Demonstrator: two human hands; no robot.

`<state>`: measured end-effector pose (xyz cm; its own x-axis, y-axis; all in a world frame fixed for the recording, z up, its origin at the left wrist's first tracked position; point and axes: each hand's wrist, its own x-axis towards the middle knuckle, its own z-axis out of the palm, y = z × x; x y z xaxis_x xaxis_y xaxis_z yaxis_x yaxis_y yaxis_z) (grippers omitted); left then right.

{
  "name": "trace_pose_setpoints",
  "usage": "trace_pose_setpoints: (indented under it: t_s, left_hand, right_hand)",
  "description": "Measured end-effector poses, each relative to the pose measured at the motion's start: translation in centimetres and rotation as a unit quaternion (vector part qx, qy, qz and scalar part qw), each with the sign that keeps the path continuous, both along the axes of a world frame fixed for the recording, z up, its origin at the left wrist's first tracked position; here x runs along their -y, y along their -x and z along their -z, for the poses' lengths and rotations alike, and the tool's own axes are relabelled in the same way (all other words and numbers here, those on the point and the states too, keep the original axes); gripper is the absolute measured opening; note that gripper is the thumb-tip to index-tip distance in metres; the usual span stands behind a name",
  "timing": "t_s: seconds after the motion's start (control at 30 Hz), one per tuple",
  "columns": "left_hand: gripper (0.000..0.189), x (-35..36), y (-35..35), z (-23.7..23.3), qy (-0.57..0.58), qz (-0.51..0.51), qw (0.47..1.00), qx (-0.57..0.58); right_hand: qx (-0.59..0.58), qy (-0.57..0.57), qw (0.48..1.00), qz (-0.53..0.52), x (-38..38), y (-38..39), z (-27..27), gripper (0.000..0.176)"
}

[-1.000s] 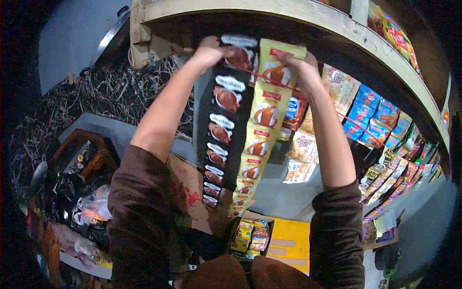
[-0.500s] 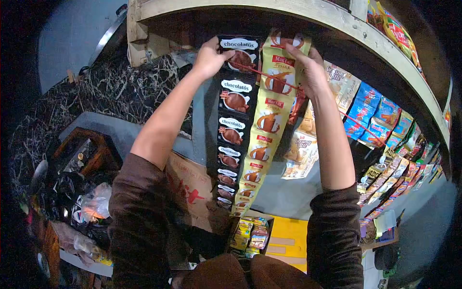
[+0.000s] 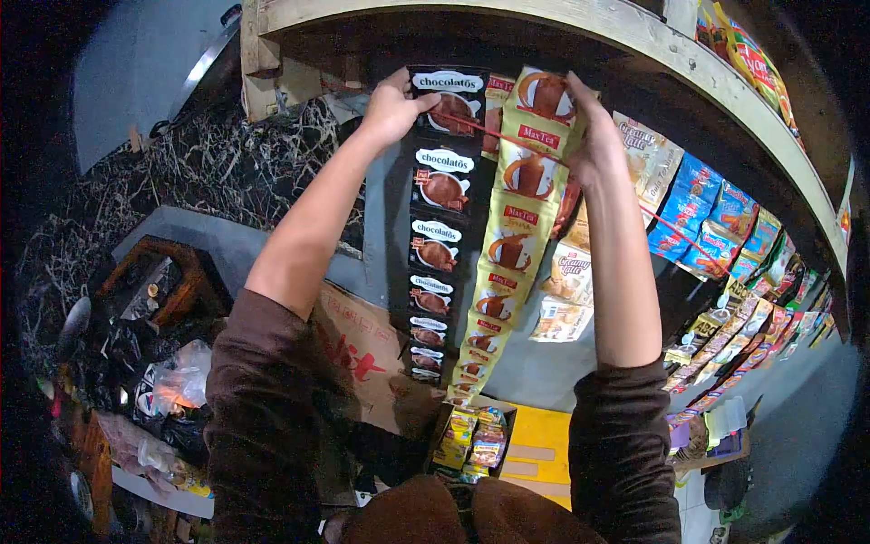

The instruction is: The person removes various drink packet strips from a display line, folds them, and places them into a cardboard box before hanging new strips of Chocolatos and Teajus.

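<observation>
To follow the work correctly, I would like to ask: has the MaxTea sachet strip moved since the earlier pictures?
Yes: judged against the wooden shelf edge, the MaxTea sachet strip has shifted slightly rightward in the view.

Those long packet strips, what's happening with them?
A person is handling two of them under a wooden shelf. The left hand pinches the top of the black Chocolatos strip, and the right hand is at the upper right edge of the yellow MaxTea strip. Both strips reach down side by side, with a red string across their fronts near the top. Creamy Latte packets hang farther right.
</observation>
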<state>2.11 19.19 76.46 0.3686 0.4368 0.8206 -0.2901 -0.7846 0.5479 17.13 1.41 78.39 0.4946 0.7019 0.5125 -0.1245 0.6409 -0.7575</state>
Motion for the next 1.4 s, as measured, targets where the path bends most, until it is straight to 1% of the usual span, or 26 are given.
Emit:
trace_pose_setpoints:
  t_s: [0.07, 0.1, 0.13, 0.2, 0.27, 0.3, 0.4, 0.43, 0.57, 0.63, 0.67, 0.73, 0.8, 0.87, 0.9, 1.0, 1.03, 1.07, 1.1, 1.13, 1.17, 1.2, 1.27, 1.3, 1.33, 1.4]
  left_hand:
    - [0.03, 0.8, 0.2, -0.3, 0.006, -0.026, 1.0, -0.004]
    - [0.029, 0.6, 0.1, -0.4, 0.004, -0.039, 0.999, -0.013]
    - [0.029, 0.6, 0.0, -0.4, 0.005, -0.036, 0.999, -0.015]
    - [0.028, 0.4, -0.2, -0.2, 0.009, -0.01, 1.0, 0.011]
    - [0.027, 0.3, -0.3, 0.0, 0.003, -0.001, 1.0, 0.012]
    - [0.027, 0.3, -0.4, 0.0, -0.001, -0.009, 1.0, 0.008]
    - [0.026, 0.1, -0.4, -0.2, -0.006, -0.019, 1.0, -0.006]
    - [0.026, 0.1, -0.4, -0.3, -0.007, -0.022, 1.0, -0.013]
    - [0.026, 0.7, 0.1, -0.3, 0.007, -0.02, 0.999, -0.025]
    - [0.027, 0.6, 0.2, -0.2, 0.015, -0.023, 0.999, -0.03]
    - [0.027, 0.5, 0.2, -0.3, 0.013, -0.025, 0.999, -0.03]
    - [0.026, 0.6, 0.2, -0.4, -0.008, -0.037, 0.999, -0.017]
    - [0.026, 0.4, 0.1, -0.4, -0.012, -0.028, 0.999, -0.011]
    - [0.026, -0.3, -0.1, -0.3, 0.01, 0.009, 1.0, -0.015]
    - [0.026, -0.6, -0.4, -0.2, 0.01, 0.012, 1.0, -0.014]
    - [0.027, -1.2, -0.5, 0.3, 0.009, 0.026, 1.0, 0.011]
    - [0.027, -1.2, -0.5, 0.4, -0.004, 0.023, 1.0, 0.016]
    - [0.027, -1.1, -0.5, 0.5, -0.017, 0.022, 0.999, 0.02]
    - [0.027, -0.6, -0.2, 0.5, -0.014, 0.023, 0.999, 0.02]
    - [0.027, -0.1, 0.0, 0.4, -0.019, -0.005, 1.0, 0.002]
    - [0.027, 0.3, 0.3, 0.2, -0.024, -0.033, 0.999, -0.015]
    - [0.027, 0.3, 0.4, 0.2, -0.023, -0.031, 0.999, -0.015]
    - [0.027, 0.3, 0.5, -0.1, -0.013, -0.051, 0.998, -0.037]
    - [0.028, -0.2, 0.2, 0.2, -0.015, -0.026, 0.999, -0.016]
    - [0.028, 0.0, 0.2, 0.1, -0.014, -0.024, 0.999, -0.015]
    - [0.029, 0.1, 0.1, 0.2, -0.018, -0.037, 0.999, -0.015]
  right_hand:
    - [-0.008, 0.018, 1.0, 0.008, 0.2, 0.1, -0.5, 0.032]
    - [0.018, 0.039, 0.999, -0.005, 0.1, -0.3, -0.6, 0.031]
    - [0.044, 0.06, 0.997, -0.018, 0.1, -0.9, -0.7, 0.03]
    - [0.072, 0.043, 0.996, -0.033, -0.1, -2.2, 0.2, 0.029]
    - [0.139, -0.034, 0.987, 0.076, 0.4, -1.6, 1.1, 0.026]
    - [0.161, -0.018, 0.982, 0.094, 0.5, -1.7, 1.2, 0.027]
    - [0.137, 0.025, 0.988, 0.063, 0.4, -1.9, 1.0, 0.03]
    - [0.141, 0.02, 0.987, 0.077, 0.4, -1.9, 1.1, 0.035]
    - [0.136, -0.016, 0.987, 0.083, -0.3, -1.9, 1.5, 0.035]
    - [0.121, -0.019, 0.981, 0.151, -1.0, -1.7, 1.2, 0.031]
    - [0.121, -0.021, 0.981, 0.148, -1.4, -1.7, 0.7, 0.031]
    - [0.026, 0.072, 0.984, 0.16, -1.2, -0.6, -1.4, 0.025]
    - [0.025, 0.094, 0.984, 0.148, -1.2, -0.4, -2.2, 0.022]
    - [0.121, 0.025, 0.972, 0.201, -2.0, -1.4, -2.6, 0.027]
    - [0.151, -0.071, 0.975, 0.147, -1.5, -0.5, -2.4, 0.03]
    - [0.151, -0.064, 0.98, 0.116, 0.3, 1.5, -1.1, 0.033]
    - [0.126, -0.038, 0.988, 0.081, 0.1, 0.9, -0.8, 0.035]
    - [0.125, -0.036, 0.988, 0.081, 0.5, 0.7, -0.7, 0.035]
    - [0.065, 0.027, 0.997, 0.009, 0.9, 0.6, -0.7, 0.035]
    - [0.004, 0.089, 0.994, -0.062, 1.4, 0.3, -0.7, 0.036]
    - [0.016, 0.107, 0.992, -0.058, 1.6, 0.0, -0.7, 0.035]
    - [0.015, 0.108, 0.992, -0.057, 1.7, 0.4, -0.7, 0.035]
    - [0.061, 0.005, 0.998, -0.012, 1.8, 1.2, -0.5, 0.028]
    - [0.137, -0.051, 0.989, 0.038, 1.0, 0.4, -0.6, 0.031]
    - [0.138, -0.05, 0.988, 0.039, 0.7, 0.2, -1.2, 0.031]
    - [0.244, -0.133, 0.951, 0.132, 0.3, -0.1, -1.9, 0.035]
